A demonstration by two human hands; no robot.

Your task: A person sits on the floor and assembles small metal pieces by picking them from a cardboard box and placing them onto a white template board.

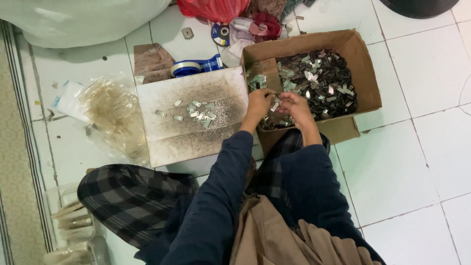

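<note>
A brown cardboard box (pixel 365 73) on the tiled floor holds a heap of small dark and silvery metal pieces (pixel 321 81). My left hand (pixel 258 104) and my right hand (pixel 296 109) meet over the box's near left corner, fingers closed on a few of the small metal pieces (pixel 274 106). To the left lies a stained white board (pixel 191 132) with several silvery metal pieces (pixel 192 112) scattered on it. Both arms are in dark blue sleeves.
A blue tape dispenser (pixel 194 66) lies behind the board. Crumpled clear plastic bags (pixel 110 110) sit at the left, a big white sack (pixel 78 19) at the top left, a red bag (pixel 211 9) and a grinding disc (pixel 222 33) at the top. My checked trouser leg (pixel 132 198) is folded below.
</note>
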